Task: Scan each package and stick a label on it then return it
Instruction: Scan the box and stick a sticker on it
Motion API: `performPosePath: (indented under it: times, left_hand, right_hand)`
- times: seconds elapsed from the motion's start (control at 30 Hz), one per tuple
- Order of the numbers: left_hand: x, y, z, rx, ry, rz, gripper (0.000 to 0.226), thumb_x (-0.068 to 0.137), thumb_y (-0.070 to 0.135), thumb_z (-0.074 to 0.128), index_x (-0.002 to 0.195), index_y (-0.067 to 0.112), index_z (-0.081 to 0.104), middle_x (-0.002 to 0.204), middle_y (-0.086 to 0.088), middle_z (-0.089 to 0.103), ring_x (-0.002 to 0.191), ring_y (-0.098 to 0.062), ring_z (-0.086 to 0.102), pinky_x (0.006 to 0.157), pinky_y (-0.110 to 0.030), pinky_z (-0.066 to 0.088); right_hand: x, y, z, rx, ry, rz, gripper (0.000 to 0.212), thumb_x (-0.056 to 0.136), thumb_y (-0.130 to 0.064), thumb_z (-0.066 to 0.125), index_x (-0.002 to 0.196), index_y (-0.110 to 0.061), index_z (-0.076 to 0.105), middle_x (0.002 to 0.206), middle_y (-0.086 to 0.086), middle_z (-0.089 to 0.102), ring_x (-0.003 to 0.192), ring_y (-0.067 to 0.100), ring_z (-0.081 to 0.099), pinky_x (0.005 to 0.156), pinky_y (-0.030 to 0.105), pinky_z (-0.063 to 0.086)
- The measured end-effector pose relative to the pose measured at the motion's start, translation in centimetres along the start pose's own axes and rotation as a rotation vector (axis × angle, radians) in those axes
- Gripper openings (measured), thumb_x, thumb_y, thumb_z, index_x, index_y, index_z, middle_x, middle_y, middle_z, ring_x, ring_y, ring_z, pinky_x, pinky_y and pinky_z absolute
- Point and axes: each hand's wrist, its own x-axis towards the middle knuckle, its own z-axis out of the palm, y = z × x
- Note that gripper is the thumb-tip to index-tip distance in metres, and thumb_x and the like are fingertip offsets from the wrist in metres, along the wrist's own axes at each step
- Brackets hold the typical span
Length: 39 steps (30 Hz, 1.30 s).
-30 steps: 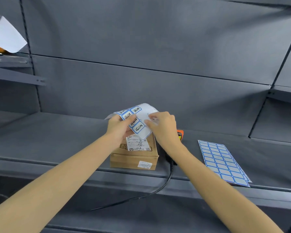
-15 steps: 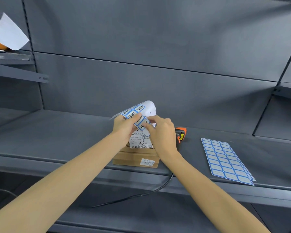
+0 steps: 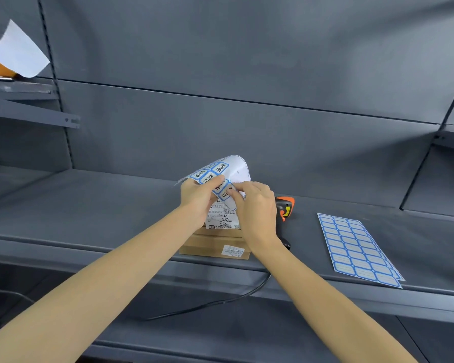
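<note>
A brown cardboard package [image 3: 213, 248] with a white shipping slip on top lies at the front of the grey shelf [image 3: 89, 205]. Just above it my left hand [image 3: 198, 196] holds a curled sheet of blue-framed written labels [image 3: 220, 171]. My right hand [image 3: 254, 205] pinches one label on that sheet with thumb and forefinger. An orange and black scanner [image 3: 285, 206] lies on the shelf behind my right hand, mostly hidden by it.
A flat sheet of blank blue-framed labels [image 3: 357, 247] lies on the shelf to the right. The scanner's black cable [image 3: 220, 301] hangs over the shelf's front edge. A white paper [image 3: 19, 51] sticks out from an upper shelf at the far left.
Both hands stay together over the package with the label sheet. My right fingers have shifted down to pinch a label lower on the sheet. The view has tilted slightly.
</note>
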Motion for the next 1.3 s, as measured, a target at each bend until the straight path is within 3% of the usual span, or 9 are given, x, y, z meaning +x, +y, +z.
performPosePath:
  times: [0.23,0.4,0.53,0.67,0.8,0.93,1.07,1.17,1.3]
  left_hand:
    - [0.1,0.1,-0.1,-0.018,0.035,-0.040,0.029,0.085,0.001,0.068,0.113,0.000,0.060,0.101,-0.018,0.069,0.064,-0.018,0.068,0.056,-0.026,0.059]
    - [0.2,0.1,-0.3,0.023,0.065,-0.042,0.030,0.085,0.006,0.070,0.112,-0.001,0.058,0.101,-0.017,0.069,0.070,-0.021,0.068,0.064,-0.032,0.059]
    - [0.0,0.3,-0.7,0.054,0.026,-0.038,0.041,0.077,0.002,0.077,0.113,-0.003,0.057,0.105,-0.020,0.069,0.073,-0.025,0.069,0.062,-0.034,0.060]
    - [0.2,0.6,-0.9,0.068,0.063,-0.031,0.032,0.075,-0.001,0.077,0.099,0.003,0.056,0.102,-0.018,0.070,0.071,-0.023,0.069,0.060,-0.033,0.059]
    - [0.3,0.6,-1.2,0.068,0.066,-0.023,0.038,0.075,-0.003,0.076,0.107,0.001,0.056,0.102,-0.017,0.070,0.072,-0.023,0.071,0.058,-0.031,0.059]
    - [0.4,0.8,-1.6,0.059,0.066,-0.010,0.040,0.076,-0.004,0.075,0.111,-0.001,0.056,0.106,-0.017,0.070,0.076,-0.024,0.070,0.062,-0.033,0.059]
    - [0.5,1.3,-2.1,0.064,0.094,0.008,0.046,0.077,-0.004,0.074,0.119,-0.004,0.054,0.112,-0.018,0.067,0.096,-0.032,0.068,0.084,-0.044,0.057]
    - [0.6,2.3,-3.2,0.050,0.118,0.057,0.029,0.079,-0.010,0.070,0.100,0.003,0.055,0.115,-0.018,0.064,0.097,-0.031,0.065,0.087,-0.044,0.054]
    - [1.2,3.7,-5.5,0.034,0.136,0.120,0.038,0.077,-0.019,0.064,0.085,0.013,0.044,0.112,-0.018,0.062,0.095,-0.031,0.063,0.082,-0.041,0.055]
  right_hand:
    - [-0.3,-0.6,-0.1,-0.015,0.166,-0.110,0.007,0.074,-0.007,0.079,0.080,-0.006,0.075,0.082,0.013,0.072,0.097,0.040,0.065,0.073,0.043,0.053]
    - [-0.1,0.1,0.5,0.045,0.037,-0.093,0.008,0.083,-0.011,0.071,0.091,-0.011,0.073,0.105,0.005,0.068,0.113,0.030,0.053,0.092,0.033,0.039]
    - [-0.1,-0.1,0.3,0.137,0.006,-0.058,0.009,0.085,-0.014,0.070,0.093,-0.014,0.072,0.110,0.002,0.063,0.109,0.019,0.047,0.092,0.025,0.037]
    - [0.1,-0.2,0.0,0.132,-0.023,-0.056,0.007,0.084,-0.017,0.070,0.091,-0.015,0.071,0.103,-0.003,0.063,0.101,0.017,0.043,0.088,0.022,0.031]
    - [0.3,-0.4,-0.4,0.122,-0.087,-0.046,0.005,0.084,-0.017,0.069,0.088,-0.017,0.069,0.100,-0.007,0.062,0.096,0.013,0.036,0.086,0.021,0.027]
    - [0.5,-0.8,-1.2,0.283,-0.206,0.057,0.007,0.084,-0.020,0.066,0.082,-0.026,0.063,0.085,-0.018,0.061,0.092,0.011,0.043,0.073,0.014,0.036]
    - [1.4,-0.8,-2.2,0.524,-0.230,0.292,0.009,0.081,-0.022,0.067,0.074,-0.027,0.065,0.069,-0.019,0.065,0.069,-0.002,0.057,0.056,0.008,0.042]
    - [2.4,0.4,-3.1,0.660,-0.254,0.484,0.005,0.082,-0.019,0.069,0.078,-0.023,0.067,0.066,-0.013,0.063,0.059,-0.001,0.055,0.055,0.014,0.040]
    - [3.1,2.5,-3.9,0.519,-0.447,0.578,0.007,0.081,-0.014,0.073,0.082,-0.017,0.066,0.064,-0.006,0.060,0.056,0.005,0.049,0.050,0.016,0.034]
